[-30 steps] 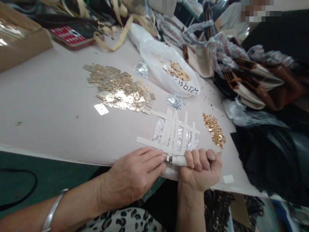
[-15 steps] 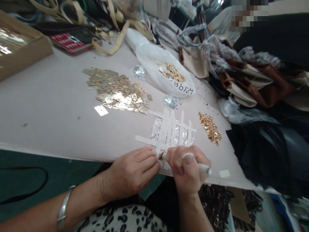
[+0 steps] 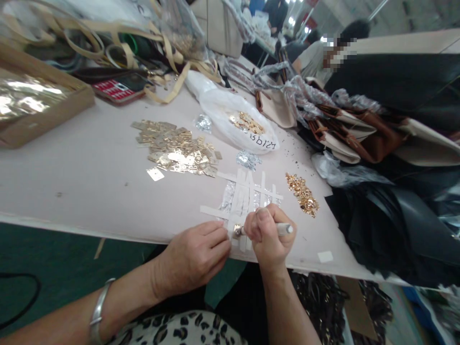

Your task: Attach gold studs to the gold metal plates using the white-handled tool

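Observation:
My right hand (image 3: 271, 237) is closed in a fist around a white-handled tool (image 3: 285, 229), held slanted low over the table's front edge. The tool's tip end is at a small gold metal piece (image 3: 237, 230) on a taped patch (image 3: 244, 191) of white strips and clear plastic. Close by on the left, my left hand (image 3: 203, 254) has its fingers pressed together, their tips beside the gold piece. Whatever they pinch is hidden. Beyond lies a heap of flat gold plates (image 3: 179, 148), with one separate plate (image 3: 155, 174) in front.
Small gold parts (image 3: 302, 195) are piled to the right, silver ones (image 3: 248, 160) beyond the patch. Behind these rests a white plastic bag (image 3: 215, 103) holding gold pieces. A cardboard box (image 3: 53, 112) occupies the left; handbags (image 3: 381, 134) and black sheets (image 3: 388, 230) crowd the right.
The view has tilted up a little. My right hand has shifted and turned, so the tool's handle lies flatter and more of the gold piece shows. My left hand stays beside it.

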